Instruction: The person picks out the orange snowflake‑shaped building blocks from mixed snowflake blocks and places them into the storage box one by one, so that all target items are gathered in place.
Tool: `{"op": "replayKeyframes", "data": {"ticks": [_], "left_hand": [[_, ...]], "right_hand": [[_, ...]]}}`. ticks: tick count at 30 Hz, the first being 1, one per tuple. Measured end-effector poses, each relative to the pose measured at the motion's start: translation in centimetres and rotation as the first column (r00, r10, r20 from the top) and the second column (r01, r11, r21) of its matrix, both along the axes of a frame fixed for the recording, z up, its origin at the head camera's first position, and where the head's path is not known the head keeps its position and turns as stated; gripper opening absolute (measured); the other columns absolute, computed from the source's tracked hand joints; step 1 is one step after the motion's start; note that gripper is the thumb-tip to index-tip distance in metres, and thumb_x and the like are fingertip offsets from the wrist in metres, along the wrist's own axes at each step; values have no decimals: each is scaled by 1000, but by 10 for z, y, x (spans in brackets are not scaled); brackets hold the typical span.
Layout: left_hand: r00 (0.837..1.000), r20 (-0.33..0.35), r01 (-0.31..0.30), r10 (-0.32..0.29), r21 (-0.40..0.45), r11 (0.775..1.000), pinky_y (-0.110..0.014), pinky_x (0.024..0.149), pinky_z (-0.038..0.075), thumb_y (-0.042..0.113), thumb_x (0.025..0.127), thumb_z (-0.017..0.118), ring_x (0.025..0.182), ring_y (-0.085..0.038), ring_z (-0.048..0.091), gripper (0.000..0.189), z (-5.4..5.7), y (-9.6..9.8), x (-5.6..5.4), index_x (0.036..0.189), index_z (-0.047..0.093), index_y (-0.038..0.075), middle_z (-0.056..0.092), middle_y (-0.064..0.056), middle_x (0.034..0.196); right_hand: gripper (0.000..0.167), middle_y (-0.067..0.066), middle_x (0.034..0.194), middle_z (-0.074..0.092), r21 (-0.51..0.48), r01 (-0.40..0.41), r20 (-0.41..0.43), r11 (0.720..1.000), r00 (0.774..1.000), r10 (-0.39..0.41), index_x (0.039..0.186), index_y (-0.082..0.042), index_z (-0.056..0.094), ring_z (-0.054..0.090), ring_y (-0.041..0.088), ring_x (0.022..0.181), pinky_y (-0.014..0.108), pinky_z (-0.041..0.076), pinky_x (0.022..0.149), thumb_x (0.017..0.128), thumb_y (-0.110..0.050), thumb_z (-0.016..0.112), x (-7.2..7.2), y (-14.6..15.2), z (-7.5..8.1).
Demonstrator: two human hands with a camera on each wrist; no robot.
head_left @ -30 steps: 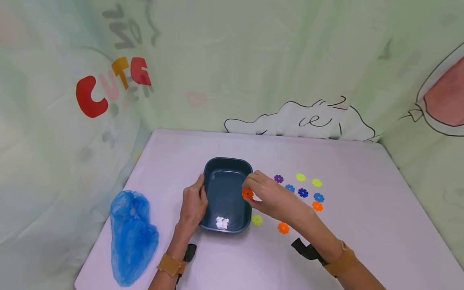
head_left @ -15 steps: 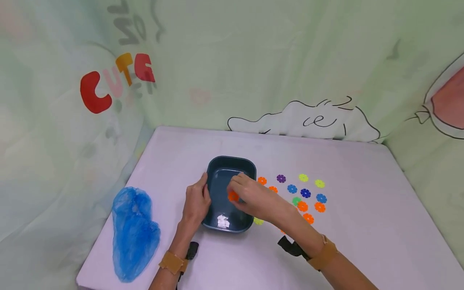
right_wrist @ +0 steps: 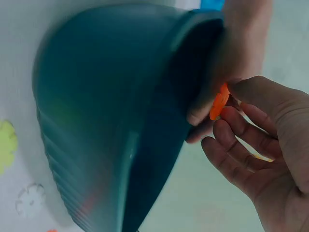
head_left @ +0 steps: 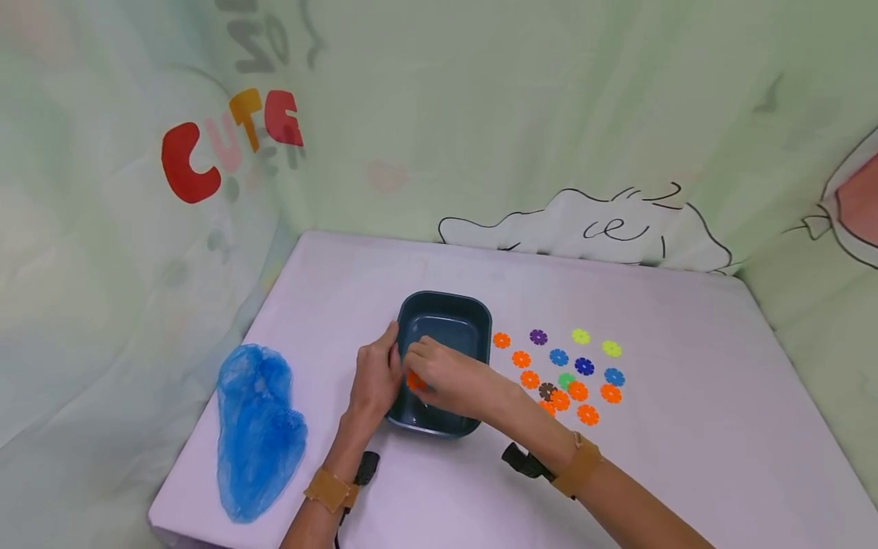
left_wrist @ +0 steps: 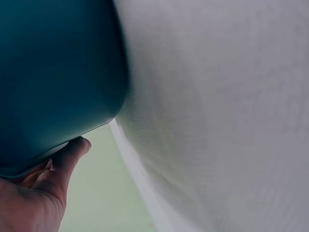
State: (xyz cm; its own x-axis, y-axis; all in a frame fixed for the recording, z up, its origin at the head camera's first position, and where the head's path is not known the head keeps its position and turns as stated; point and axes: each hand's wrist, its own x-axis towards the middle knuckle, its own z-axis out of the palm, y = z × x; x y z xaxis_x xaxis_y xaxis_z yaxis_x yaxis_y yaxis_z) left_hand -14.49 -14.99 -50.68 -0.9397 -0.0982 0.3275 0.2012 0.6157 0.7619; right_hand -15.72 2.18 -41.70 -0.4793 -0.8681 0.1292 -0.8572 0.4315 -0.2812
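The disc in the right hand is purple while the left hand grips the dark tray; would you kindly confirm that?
Only the colour is wrong: the right wrist view shows an orange disc in the right hand; the left hand does grip the dark tray.

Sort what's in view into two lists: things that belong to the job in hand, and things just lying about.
Part of the job, as far as I can judge:
orange disc, pinched in the right hand
dark blue tub, held by the left hand
loose discs beside it, probably, being similarly shaped

Just lying about, apparently:
blue plastic bag, touched by neither hand
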Motion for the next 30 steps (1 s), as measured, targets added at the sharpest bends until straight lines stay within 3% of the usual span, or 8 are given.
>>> {"op": "replayKeyframes", "data": {"ticks": [5, 10, 16, 25, 30], "left_hand": [[1000, -9, 7, -7, 8, 1000, -21, 71, 54, -6, 106, 59, 80, -19, 67, 43, 0, 0, -1, 149, 57, -9, 76, -25, 104], [1000, 4, 10, -10, 20, 1000, -22, 70, 54, -6, 107, 57, 77, -20, 65, 43, 0, 0, -1, 150, 56, -9, 73, -22, 94], [1000, -3, 0, 0, 6, 1000, -21, 73, 56, -6, 107, 59, 85, -21, 71, 43, 1, -1, -1, 150, 57, -9, 76, -26, 108], [1000, 0, -7, 7, 13, 1000, -20, 67, 53, -5, 107, 60, 79, -19, 67, 43, 2, -1, -1, 150, 57, -8, 75, -26, 103], [1000, 8, -6, 6, 27, 1000, -16, 60, 46, -5, 106, 61, 68, -15, 60, 44, 2, -1, -1, 150, 57, -8, 72, -23, 91]], "right_hand": [[22, 5, 98, 70, 19, -8, 20, 1000, 1000, 7, 109, -3, 73, 60, 18, 93, 17, 58, 81, 92, -9, 87, -3, -5, -11], [21, 3, 95, 69, 15, -22, 7, 1000, 1000, 22, 105, -5, 73, 60, 18, 92, 16, 57, 80, 91, -9, 88, -5, -6, -18], [20, 3, 95, 70, 17, -30, 3, 999, 1000, 30, 102, -5, 72, 62, 18, 92, 17, 58, 81, 91, -9, 88, -7, -8, -22], [18, 3, 93, 69, 29, -32, 23, 999, 999, 31, 100, -5, 72, 60, 17, 90, 17, 57, 80, 91, -9, 88, -8, -9, -24], [18, 4, 93, 70, 24, -34, 32, 999, 999, 33, 100, -5, 72, 60, 17, 91, 17, 57, 80, 91, -8, 87, -9, -9, -26]]}}
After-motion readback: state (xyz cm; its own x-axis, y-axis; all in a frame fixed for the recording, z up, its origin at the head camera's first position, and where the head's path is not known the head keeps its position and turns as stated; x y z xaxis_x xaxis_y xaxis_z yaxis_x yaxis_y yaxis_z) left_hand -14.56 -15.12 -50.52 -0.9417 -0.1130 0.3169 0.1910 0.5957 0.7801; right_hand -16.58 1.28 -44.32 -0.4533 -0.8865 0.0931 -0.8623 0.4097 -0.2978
